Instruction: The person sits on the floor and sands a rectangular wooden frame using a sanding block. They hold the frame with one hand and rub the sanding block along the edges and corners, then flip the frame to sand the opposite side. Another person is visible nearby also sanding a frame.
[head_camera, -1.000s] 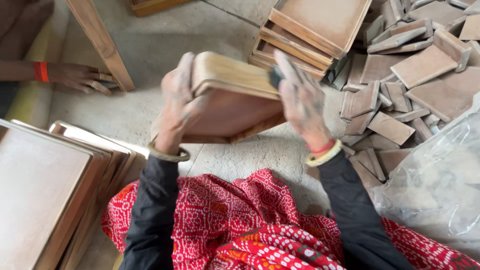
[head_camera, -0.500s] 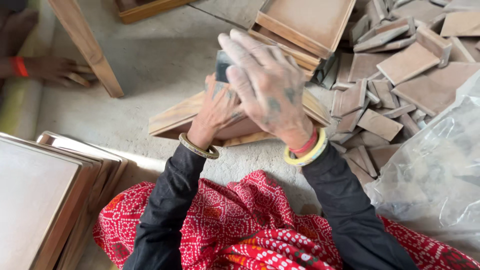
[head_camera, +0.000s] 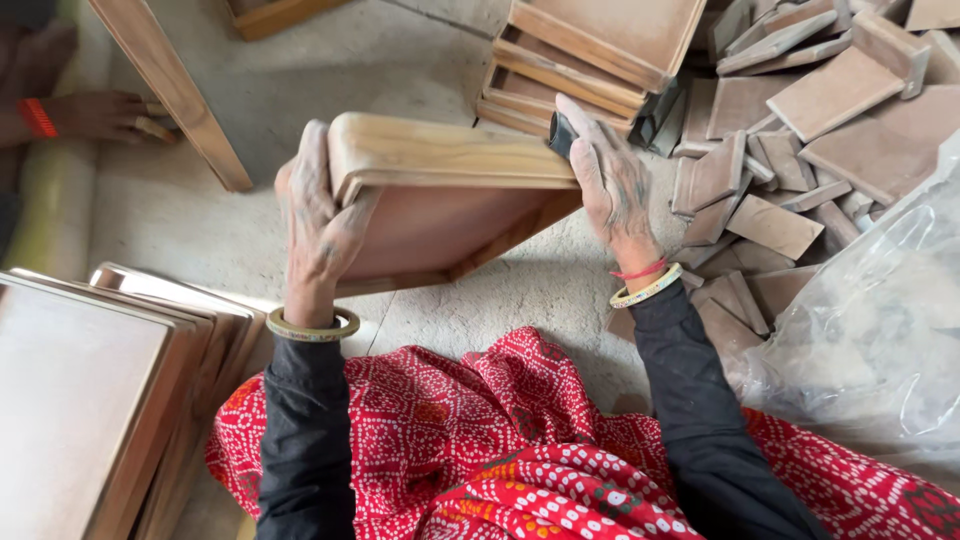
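Wooden tray in centre of frame, tipped up on edge, pale rim facing up, reddish flat bottom panel toward the camera, lower edge near the concrete floor. Left hand clamped around the tray's left corner, fingers over the rim, thumb on the panel. Right hand at the tray's right end, fingers pressing a small dark block against the rim's end; cannot tell how tightly the block is pinched. Both hands dusty, bangle on each wrist, black sleeves, red patterned cloth across the lower frame. Stack of similar trays upper centre, just behind the right hand. Heap of loose flat wood pieces upper right. Clear plastic bag at right edge. More stacked trays lower left. Slanted wooden bar upper left, another person's hand beside it, resting on the floor.
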